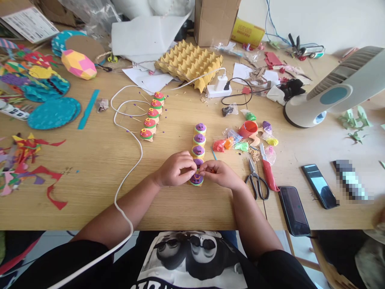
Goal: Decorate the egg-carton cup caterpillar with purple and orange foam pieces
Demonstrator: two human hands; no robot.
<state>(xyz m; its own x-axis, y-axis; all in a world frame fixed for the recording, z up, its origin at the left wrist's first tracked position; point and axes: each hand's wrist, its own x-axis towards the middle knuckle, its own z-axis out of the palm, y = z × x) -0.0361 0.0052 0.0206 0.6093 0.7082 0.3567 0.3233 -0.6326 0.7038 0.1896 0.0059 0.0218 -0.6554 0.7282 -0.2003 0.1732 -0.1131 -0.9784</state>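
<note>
Purple-domed and green-rimmed, a narrow row of five small cups [199, 139] runs straight away from the grip, its near end beneath the fingertips. The left hand [178, 169] and right hand [221, 174] flank that end about equally near, fingers bent inward; whether they pinch anything, I cannot tell. Black-handled metal scissors [254, 175] lie right of the grip.

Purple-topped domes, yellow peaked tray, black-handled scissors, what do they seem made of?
The purple-topped domes seem matte modelling clay, softly rounded. The yellow peaked tray is likely dull moulded paper pulp, given its repeated peaks. The black-handled scissors show a grey sheen suggesting metal blades; the smooth handles could be plastic or painted.
</note>
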